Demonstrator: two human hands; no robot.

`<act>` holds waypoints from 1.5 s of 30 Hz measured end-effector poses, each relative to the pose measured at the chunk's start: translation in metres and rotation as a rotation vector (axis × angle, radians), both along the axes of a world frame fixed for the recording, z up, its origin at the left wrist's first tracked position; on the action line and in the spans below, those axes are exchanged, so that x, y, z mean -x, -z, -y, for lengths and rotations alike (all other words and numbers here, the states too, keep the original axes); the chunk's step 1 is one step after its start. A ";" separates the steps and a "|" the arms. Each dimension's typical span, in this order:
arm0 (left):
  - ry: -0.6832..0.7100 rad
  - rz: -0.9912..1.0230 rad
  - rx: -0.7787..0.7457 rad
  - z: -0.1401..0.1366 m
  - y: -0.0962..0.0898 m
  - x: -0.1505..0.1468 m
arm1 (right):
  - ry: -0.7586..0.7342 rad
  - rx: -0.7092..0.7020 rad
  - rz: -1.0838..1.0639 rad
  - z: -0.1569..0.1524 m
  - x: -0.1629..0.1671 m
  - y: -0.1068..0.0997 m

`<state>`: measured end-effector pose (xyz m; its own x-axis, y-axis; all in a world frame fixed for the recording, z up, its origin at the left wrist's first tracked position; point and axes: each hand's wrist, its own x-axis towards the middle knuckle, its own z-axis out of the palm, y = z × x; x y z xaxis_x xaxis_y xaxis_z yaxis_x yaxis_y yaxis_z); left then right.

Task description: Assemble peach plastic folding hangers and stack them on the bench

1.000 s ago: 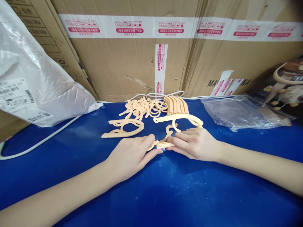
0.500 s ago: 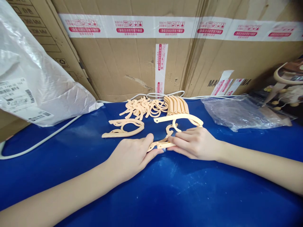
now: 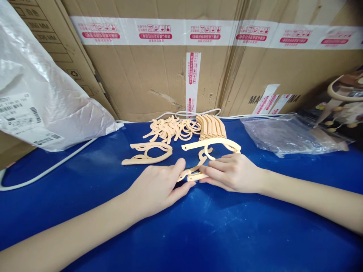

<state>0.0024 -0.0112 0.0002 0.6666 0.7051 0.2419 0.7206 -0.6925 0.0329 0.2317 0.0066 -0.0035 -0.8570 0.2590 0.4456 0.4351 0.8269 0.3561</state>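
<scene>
Between my hands is a beige plastic folding hanger with its parts at angles to each other. My left hand is closed, thumb and fingers pinching the near end of the curved hook piece. My right hand wraps round the hanger arms; one long arm sticks out above the fingers toward the left, and the holed end of another shows below, close to my left fingertips. The joint at the right is partly hidden by my right hand. A folded hanger lies just beyond my left hand.
Behind the hands lie a heap of loose hooks and a row of stacked hanger arms on the blue table. A clear plastic bag is at right, a white parcel bag at left. Cardboard boxes and a white cable border the table.
The upper long arm of the hanger has shifted slightly left, with my right hand moving a little the same way. Both hands keep their grip.
</scene>
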 end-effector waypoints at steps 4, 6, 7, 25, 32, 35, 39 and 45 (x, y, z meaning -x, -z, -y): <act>0.035 -0.024 0.012 0.000 0.000 0.001 | 0.000 0.007 0.001 0.000 -0.001 0.000; 0.048 -0.032 0.008 -0.001 0.001 0.002 | -0.001 0.013 0.002 -0.001 -0.001 0.000; 0.050 -0.031 0.003 -0.001 0.002 0.003 | 0.000 0.017 -0.002 -0.001 -0.001 0.001; 0.002 -0.008 -0.039 0.000 0.005 0.002 | 0.006 0.028 -0.004 -0.002 0.000 0.000; 0.066 -0.011 -0.037 -0.001 0.006 0.003 | -0.003 -0.054 -0.003 -0.001 0.000 0.000; 0.079 -0.012 -0.054 -0.001 0.007 0.002 | -0.007 -0.065 -0.005 0.000 0.000 0.000; 0.092 0.003 -0.054 -0.001 0.007 0.002 | -0.022 -0.073 -0.008 0.000 -0.001 -0.001; 0.084 -0.036 -0.053 0.000 0.005 0.003 | -0.028 -0.074 -0.012 0.000 -0.001 -0.002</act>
